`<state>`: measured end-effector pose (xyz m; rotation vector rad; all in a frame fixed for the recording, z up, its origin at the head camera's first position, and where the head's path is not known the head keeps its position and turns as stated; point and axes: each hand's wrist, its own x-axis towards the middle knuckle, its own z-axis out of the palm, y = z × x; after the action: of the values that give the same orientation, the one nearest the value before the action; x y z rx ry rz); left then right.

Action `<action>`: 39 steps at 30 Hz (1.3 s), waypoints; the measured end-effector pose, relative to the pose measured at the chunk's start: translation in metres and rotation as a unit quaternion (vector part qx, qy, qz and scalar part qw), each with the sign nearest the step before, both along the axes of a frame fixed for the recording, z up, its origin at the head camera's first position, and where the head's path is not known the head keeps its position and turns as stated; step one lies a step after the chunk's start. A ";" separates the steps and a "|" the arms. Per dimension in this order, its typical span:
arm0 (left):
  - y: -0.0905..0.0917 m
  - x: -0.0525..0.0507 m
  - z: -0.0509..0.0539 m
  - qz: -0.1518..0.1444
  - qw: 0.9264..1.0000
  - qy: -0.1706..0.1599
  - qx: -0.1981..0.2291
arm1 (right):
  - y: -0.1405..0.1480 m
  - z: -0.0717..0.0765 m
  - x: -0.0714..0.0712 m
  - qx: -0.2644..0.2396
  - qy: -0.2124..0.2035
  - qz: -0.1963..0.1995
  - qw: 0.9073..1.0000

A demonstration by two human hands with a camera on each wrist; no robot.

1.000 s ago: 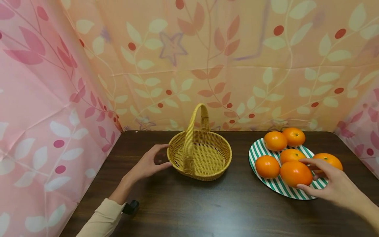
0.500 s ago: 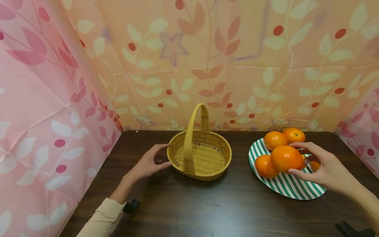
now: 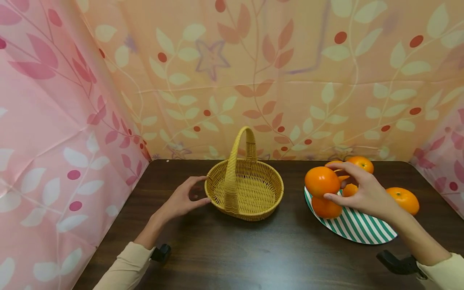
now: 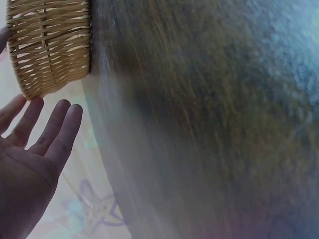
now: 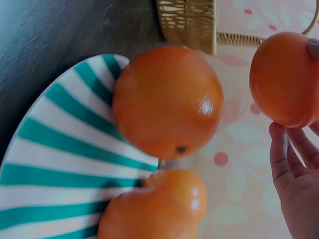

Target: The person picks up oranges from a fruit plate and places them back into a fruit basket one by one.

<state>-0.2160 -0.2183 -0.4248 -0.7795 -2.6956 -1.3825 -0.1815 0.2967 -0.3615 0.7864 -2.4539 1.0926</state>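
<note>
My left hand (image 3: pixel 181 199) rests its fingertips and thumb against the left side of the yellow wicker basket (image 3: pixel 255 197). Nearly straight fingers of that hand (image 4: pixel 30 159) meet the basket's rim (image 4: pixel 50 55) in the left wrist view. An orange fruit (image 3: pixel 321 182) is pinched by my right hand (image 3: pixel 366 193), raised over the left part of the striped plate (image 3: pixel 366 233). From the right wrist, the held fruit (image 5: pixel 284 79) appears at the right, with the hand's fingers (image 5: pixel 281 154) against it. Another fruit (image 3: pixel 327 208) sits on the plate just below it.
More orange fruits lie on the plate's back and middle, partly hidden by my right hand; one fruit (image 3: pixel 404 200) is at the plate's right. The basket's tall handle (image 3: pixel 232 169) arches upward. Patterned cloth (image 3: pixel 253 80) hangs behind the dark table (image 3: pixel 232 249).
My right hand has lifted the fruit off the plate and carried it left and upward. The fruit at the right has come back into view. My left hand and the basket stay in place.
</note>
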 end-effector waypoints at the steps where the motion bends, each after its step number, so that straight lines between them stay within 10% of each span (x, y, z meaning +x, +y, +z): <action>1: 0.000 0.000 0.000 0.001 1.000 0.002 0.000 | -0.003 0.001 -0.001 0.001 0.000 0.003 1.000; 39: 0.000 0.001 0.002 0.010 0.999 0.026 -0.040 | -0.117 -0.026 -0.038 -0.035 -0.043 0.131 0.990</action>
<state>-0.2151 -0.2186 -0.4228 -0.7800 -2.7262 -1.2405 -0.2196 0.1801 -0.3871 1.0839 -2.4155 1.3220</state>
